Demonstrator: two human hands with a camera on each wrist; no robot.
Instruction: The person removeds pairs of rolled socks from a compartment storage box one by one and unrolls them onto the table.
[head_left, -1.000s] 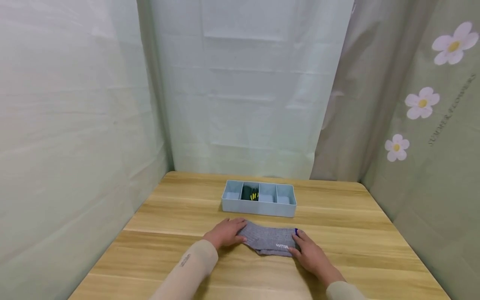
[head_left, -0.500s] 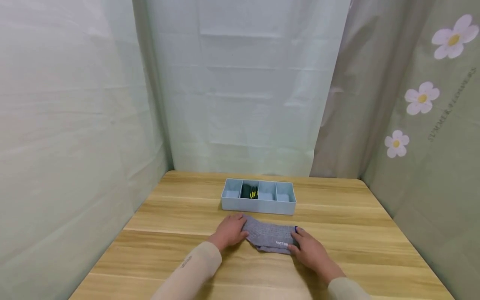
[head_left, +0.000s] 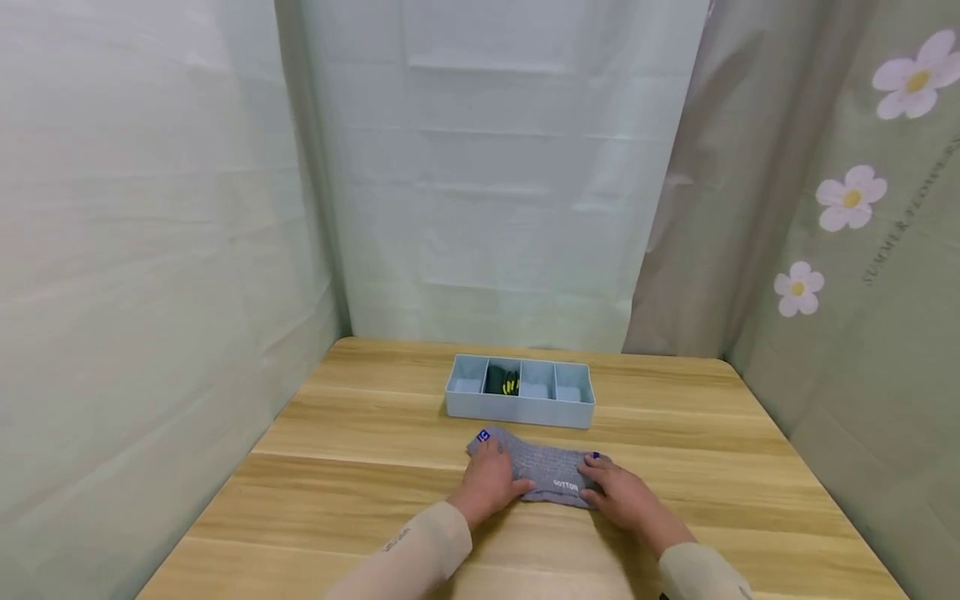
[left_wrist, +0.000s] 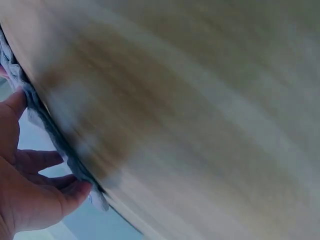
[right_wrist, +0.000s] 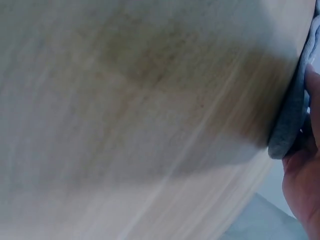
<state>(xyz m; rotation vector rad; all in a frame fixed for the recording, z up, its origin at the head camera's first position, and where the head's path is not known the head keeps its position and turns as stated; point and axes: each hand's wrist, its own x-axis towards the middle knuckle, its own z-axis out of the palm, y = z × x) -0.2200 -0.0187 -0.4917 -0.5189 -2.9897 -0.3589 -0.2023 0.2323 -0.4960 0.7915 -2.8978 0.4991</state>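
Note:
A grey sock (head_left: 547,462) with white "COTTON" lettering and a blue tag at its left end lies flat across the table, probably layered with a second one. On its left part rests my left hand (head_left: 489,482), fingers spread forward and thumb on the fabric. My right hand (head_left: 626,498) touches the right end, its fingers on top beside a small blue mark. Seen in the left wrist view, the fingertips (left_wrist: 82,189) press the sock's thin edge. The right wrist view shows the rounded sock end (right_wrist: 282,135) under my fingers, partly cut off by the frame.
Behind the sock stands a pale blue tray (head_left: 521,410) divided into several compartments. Folded dark green fabric (head_left: 496,380) with yellow marks sits in its second compartment from the left. The wooden table (head_left: 337,483) is bordered by hanging curtains (head_left: 480,208).
My left hand has shifted right and inward from the sock's left tip, uncovering the blue tag there. My right hand stays at the right end.

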